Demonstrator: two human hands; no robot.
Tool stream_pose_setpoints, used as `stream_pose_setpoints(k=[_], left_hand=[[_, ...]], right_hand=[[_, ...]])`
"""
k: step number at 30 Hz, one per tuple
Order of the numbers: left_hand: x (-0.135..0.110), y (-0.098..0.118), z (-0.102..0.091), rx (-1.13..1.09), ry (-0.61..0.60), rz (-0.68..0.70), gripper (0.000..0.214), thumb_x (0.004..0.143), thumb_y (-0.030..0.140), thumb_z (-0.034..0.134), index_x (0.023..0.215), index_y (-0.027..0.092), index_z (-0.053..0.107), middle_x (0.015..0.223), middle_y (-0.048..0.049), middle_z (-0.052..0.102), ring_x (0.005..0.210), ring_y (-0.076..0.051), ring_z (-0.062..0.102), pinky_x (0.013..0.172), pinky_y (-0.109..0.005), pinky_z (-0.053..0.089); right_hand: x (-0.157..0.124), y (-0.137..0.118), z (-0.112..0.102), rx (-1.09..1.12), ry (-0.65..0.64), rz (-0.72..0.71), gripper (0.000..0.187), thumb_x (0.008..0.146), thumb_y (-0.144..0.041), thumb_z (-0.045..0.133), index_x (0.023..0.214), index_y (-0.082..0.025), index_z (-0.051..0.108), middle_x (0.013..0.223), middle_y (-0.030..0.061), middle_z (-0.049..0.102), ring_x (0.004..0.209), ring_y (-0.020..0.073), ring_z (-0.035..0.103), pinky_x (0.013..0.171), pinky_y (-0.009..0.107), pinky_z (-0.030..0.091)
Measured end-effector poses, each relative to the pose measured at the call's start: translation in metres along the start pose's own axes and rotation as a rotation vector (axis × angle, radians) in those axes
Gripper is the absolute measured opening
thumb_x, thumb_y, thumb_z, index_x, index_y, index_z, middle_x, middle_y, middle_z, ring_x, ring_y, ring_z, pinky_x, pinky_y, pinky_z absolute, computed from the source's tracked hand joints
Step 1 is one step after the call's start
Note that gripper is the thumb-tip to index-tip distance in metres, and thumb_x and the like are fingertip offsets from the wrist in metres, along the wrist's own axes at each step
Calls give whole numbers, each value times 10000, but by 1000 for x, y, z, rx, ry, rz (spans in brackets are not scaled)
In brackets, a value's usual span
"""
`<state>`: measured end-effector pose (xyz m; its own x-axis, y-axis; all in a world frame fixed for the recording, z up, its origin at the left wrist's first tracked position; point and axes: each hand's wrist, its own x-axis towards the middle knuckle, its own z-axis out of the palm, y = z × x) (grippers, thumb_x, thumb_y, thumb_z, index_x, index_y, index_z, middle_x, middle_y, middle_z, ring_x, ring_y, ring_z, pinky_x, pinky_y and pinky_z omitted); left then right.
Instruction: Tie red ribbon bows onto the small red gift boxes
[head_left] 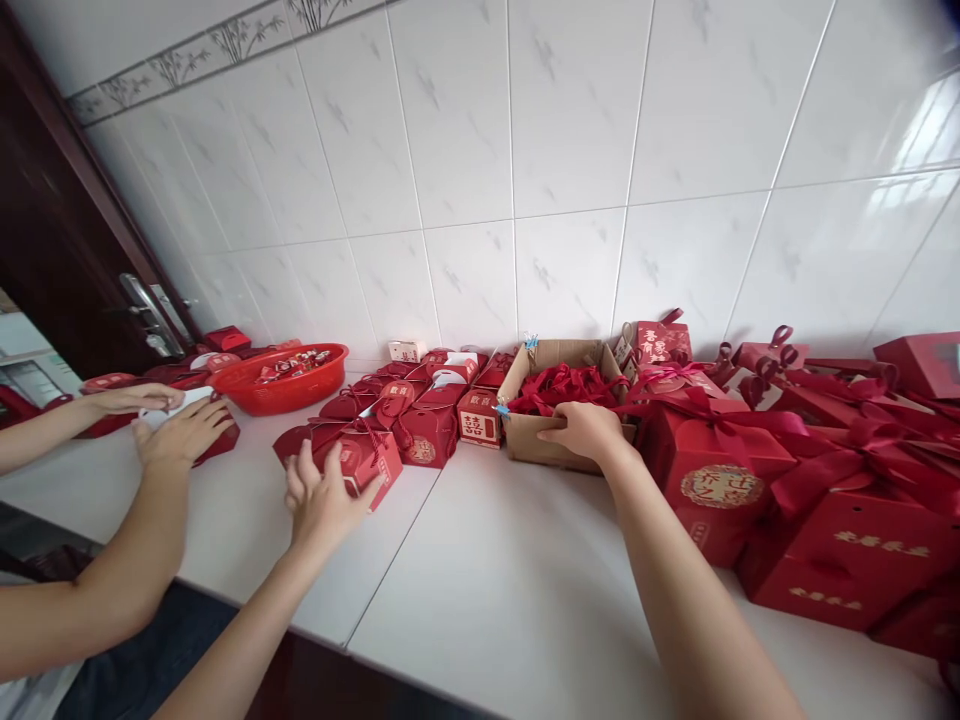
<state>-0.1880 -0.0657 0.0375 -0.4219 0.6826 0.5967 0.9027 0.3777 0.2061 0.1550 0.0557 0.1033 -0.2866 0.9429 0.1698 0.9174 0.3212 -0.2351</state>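
Co-worker's hands (176, 430): tabletop's left edge, on flat box (221, 440).
My left hand (324, 497): fingers spread, touching small box (369, 460), mid-tabletop.
My right hand (587, 430): curled over carton (525, 440) near wall, grip unclear; ribbons (566, 385) inside.
Step, I judge: fetching ribbon, which needs a single-strand pinch.

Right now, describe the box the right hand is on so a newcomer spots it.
Along the white tiled wall, red gift boxes line the white counter. Mid-row sits the cardboard box, its near edge under the right hand. It alone is plain brown and open-topped, filled with red ribbons.
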Motion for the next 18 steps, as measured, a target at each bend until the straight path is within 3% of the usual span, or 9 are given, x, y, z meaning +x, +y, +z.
stream_pose_setpoints(k=[3,7,10,14,16,18], left_hand=[[-4,-30,9,-52,-119,90,708,792,487,525,1368,107,363,1473,-266,162,1344,-469,238,999,-577,354],[-19,-33,0,-144,-73,164,662,776,449,542,1331,123,385,1419,-227,251,1292,-419,361,1014,-524,385],[-38,-16,-18,-219,-92,265,571,783,406,542,1287,175,404,1373,-175,310,1241,-359,438,991,-487,430],[-57,21,-34,-257,-248,493,536,797,388,552,1282,215,402,1364,-149,321,1222,-300,463,969,-428,459],[-58,43,-31,-250,-297,555,563,790,427,568,1287,207,421,1366,-163,335,1191,-298,487,932,-414,479],[-54,63,-18,-211,-267,582,582,777,462,574,1278,189,461,1360,-189,374,1172,-326,497,945,-467,449]], right_hand=[[-2,0,-1,7,-1,-3,378,784,-571,555,904,-228,663,959,50,718,923,250,642,621,281,383],[-2,0,-1,12,6,-1,375,780,-566,561,911,-230,663,959,46,719,927,246,642,616,275,378],[-2,-1,0,13,6,0,342,779,-537,572,904,-232,663,941,41,720,915,239,643,616,275,379],[-2,-1,-2,11,-2,2,305,767,-498,586,900,-233,660,940,41,717,895,231,645,613,270,383],[-2,-2,-2,8,-5,8,315,762,-498,588,907,-228,660,954,50,714,898,237,646,615,272,387],[-2,-2,-2,6,-8,11,323,763,-500,586,917,-225,659,966,52,713,911,242,646,618,274,390]])
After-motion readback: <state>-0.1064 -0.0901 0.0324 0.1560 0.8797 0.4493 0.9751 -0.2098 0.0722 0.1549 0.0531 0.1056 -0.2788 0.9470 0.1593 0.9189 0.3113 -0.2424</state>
